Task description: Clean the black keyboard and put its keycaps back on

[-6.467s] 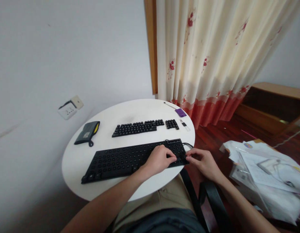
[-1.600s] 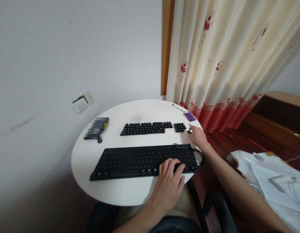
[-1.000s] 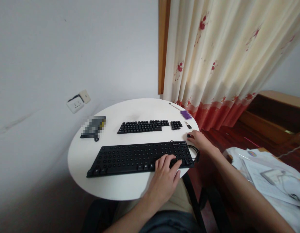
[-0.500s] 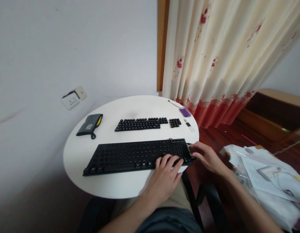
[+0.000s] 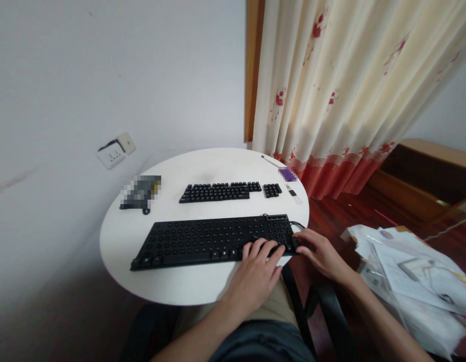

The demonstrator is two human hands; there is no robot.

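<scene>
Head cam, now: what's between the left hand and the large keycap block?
Between the left hand and the large keycap block: the black keyboard, then a strip of white table. Shows in the head view.

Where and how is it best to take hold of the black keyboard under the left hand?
I would grip the keyboard by its two short ends, one hand from each side: it is long, lies flat on the table, and small key seats cover most of its top. At the right end, avoid the cable.
</scene>
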